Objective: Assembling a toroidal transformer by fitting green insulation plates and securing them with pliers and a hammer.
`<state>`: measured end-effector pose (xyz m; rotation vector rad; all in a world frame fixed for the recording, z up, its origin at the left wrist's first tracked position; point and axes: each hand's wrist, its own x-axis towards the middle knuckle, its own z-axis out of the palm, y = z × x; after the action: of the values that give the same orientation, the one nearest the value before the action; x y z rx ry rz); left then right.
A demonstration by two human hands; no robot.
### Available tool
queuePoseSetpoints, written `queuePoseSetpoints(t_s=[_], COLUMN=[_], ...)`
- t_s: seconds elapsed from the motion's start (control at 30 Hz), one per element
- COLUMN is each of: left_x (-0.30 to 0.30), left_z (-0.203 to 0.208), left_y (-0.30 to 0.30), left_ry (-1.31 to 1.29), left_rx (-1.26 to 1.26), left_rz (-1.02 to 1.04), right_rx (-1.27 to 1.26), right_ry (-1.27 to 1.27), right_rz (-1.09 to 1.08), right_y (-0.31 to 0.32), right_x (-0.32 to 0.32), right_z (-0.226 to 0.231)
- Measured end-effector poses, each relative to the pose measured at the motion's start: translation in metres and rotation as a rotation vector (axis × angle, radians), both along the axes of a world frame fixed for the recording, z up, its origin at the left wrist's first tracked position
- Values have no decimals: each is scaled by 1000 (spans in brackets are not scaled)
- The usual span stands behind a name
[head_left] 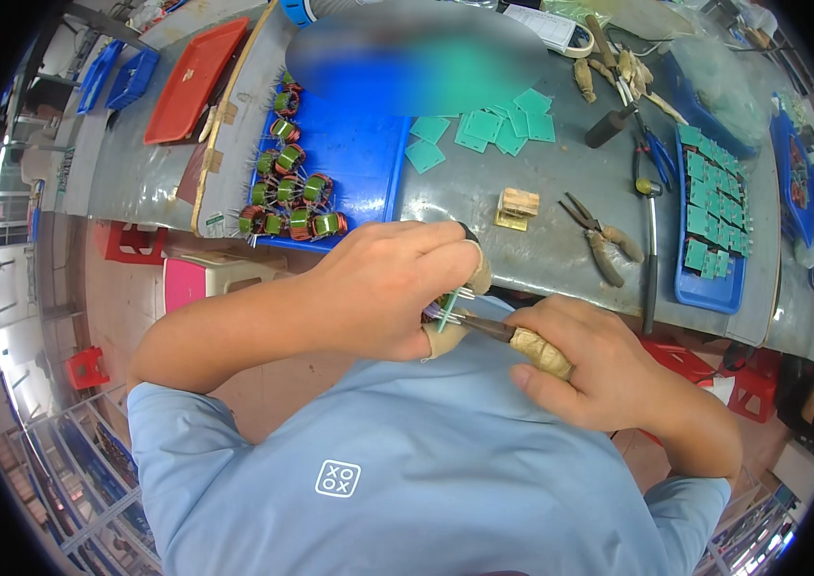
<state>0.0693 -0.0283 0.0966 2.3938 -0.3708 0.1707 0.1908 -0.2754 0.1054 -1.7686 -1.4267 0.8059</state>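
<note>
Close to my chest, my left hand [383, 274] is closed around a wire-wound coil fitted with a small green circuit board [446, 313]. Silvery wire leads stick out from the board, and the fingers hide most of the coil. Tan covers wrap the fingertips. My right hand [599, 360] grips pliers [490, 327] by their tan-wrapped handles. Their dark jaws point left and reach the leads beside the board; whether they clamp a lead I cannot tell.
A blue tray [354, 182] holds several green-and-red coils [287, 158]. Loose green boards [489, 130] lie beside it. A small wooden block [519, 204], another pair of pliers [599, 235] and a hammer [651, 240] rest nearer right. A blue bin [711, 293] holds board assemblies.
</note>
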Motion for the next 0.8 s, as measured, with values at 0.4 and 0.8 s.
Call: queuePoseSetpoints(t_s=[0.4,0.8], left_x=[-6,-4], left_z=[10,-1], left_y=[2,1], left_ry=[11,-23], left_rx=[3,-88], left_rz=[-55,-23], right_rx=[-44,30], right_ry=[-79,-38], right_rz=[51,-47], right_y=[-4,5], right_x=[-7,-2], right_z=[13,7])
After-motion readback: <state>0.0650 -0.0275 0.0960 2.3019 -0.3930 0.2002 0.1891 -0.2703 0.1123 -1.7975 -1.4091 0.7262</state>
